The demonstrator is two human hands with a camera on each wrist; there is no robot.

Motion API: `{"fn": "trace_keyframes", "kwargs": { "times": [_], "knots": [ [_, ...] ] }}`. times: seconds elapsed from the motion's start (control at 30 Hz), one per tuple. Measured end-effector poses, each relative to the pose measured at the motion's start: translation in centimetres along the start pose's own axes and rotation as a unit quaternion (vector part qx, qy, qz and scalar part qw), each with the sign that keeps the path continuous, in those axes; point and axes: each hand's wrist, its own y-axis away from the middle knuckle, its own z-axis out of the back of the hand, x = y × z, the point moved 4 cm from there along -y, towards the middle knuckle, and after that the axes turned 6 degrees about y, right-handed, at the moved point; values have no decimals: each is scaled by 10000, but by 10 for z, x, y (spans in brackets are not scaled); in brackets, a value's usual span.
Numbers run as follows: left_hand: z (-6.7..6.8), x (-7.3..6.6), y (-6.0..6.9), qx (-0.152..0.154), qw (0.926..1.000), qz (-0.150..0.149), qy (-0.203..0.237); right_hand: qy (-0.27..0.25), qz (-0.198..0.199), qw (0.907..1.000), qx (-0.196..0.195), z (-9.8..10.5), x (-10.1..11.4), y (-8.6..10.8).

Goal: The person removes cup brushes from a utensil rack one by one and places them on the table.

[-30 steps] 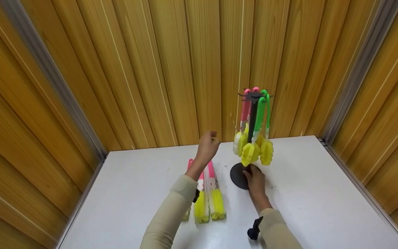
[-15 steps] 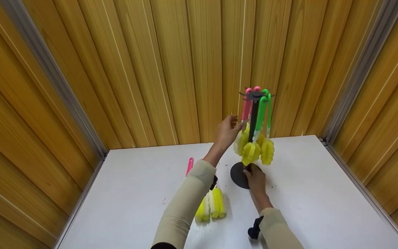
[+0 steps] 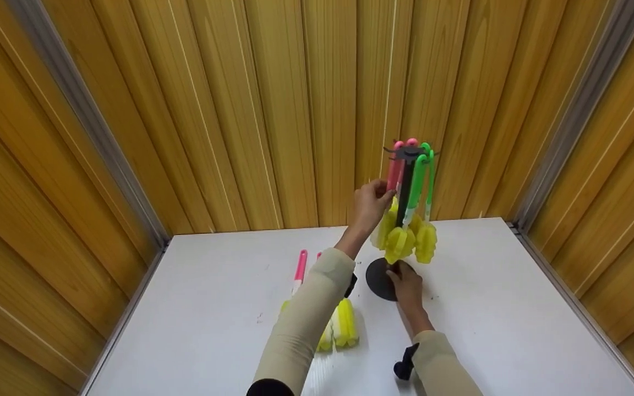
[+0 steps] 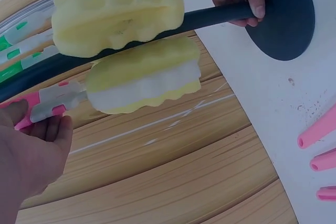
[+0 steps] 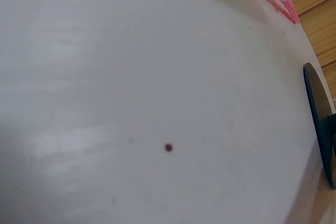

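A black stand (image 3: 405,190) with a round base (image 3: 378,280) carries several hanging sponge brushes, with pink handles on the left and green handles (image 3: 416,184) on the right. My left hand (image 3: 370,208) pinches the pink handle of one hanging brush; the left wrist view shows thumb and fingers round that handle (image 4: 32,100), its yellow and white sponge (image 4: 144,85) beside the black pole. Low on the pole, just above the base, my right hand (image 3: 408,287) grips the stand. The right wrist view shows the edge of the base (image 5: 316,119).
Pink-handled brushes with yellow sponges (image 3: 344,324) lie on the white table (image 3: 212,308), partly behind my left sleeve. In the left wrist view three pink handle ends (image 4: 324,160) show at the right. Wood-patterned walls (image 3: 273,110) enclose the table's back and sides.
My left hand has moved right from above the lying brushes to the stand and taken hold of a hanging pink handle. My right hand has stayed at the pole's foot.
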Motion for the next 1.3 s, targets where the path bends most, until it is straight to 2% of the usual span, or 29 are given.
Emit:
{"fn": "trace_keyframes", "kwargs": {
  "times": [0.1,0.23,0.33,0.63,0.8,1.03,1.13,1.3],
  "knots": [
    [3,1,2,-200,9997,-62,-97,-31,88,9999,-84,-1,1,0],
    [6,2,4,-266,9987,-173,-401,-76,161,9997,-142,-2,1,-1],
    [7,1,5,-231,9978,-220,-581,-32,193,9997,-121,-2,1,-3],
    [11,-2,3,-181,9976,-398,-535,219,435,9987,-146,1,3,-7],
    [12,-3,2,-106,9978,-348,-562,299,578,9977,-209,4,2,-10],
    [13,-2,4,-101,9968,-358,-711,379,402,9984,-145,4,1,-8],
    [13,-1,4,-85,9959,-447,-784,322,417,9983,-259,4,2,-5],
    [13,-1,6,-61,9938,-559,-960,361,709,9953,-545,5,3,0]
  ]
}}
